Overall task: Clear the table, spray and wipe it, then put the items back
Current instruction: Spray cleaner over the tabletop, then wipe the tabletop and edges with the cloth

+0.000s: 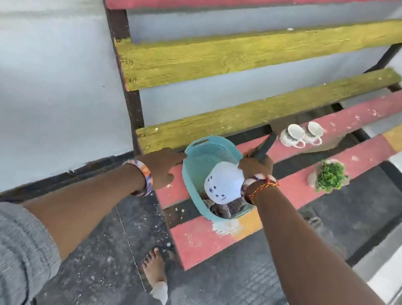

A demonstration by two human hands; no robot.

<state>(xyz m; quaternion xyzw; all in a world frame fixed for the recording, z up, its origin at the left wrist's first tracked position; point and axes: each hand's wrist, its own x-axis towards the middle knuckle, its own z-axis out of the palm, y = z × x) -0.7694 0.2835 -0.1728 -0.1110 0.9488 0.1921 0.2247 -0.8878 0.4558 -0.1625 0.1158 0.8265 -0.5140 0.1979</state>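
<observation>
a person leans over a slatted bench (209, 240) painted pink and yellow, their left hand (164, 166) resting against the left rim of a teal basket (196, 167) while the right hand (255, 167) grips its far right rim next to a dark strap-like piece whose nature i cannot tell. inside the basket lies a white cap (224, 182) over some dark, blurred items. farther right on the slats stand two white cups (301, 135) just beside each other, and nearer, a small green plant (329, 176); a bare foot (154, 267) shows on the dark floor below.
</observation>
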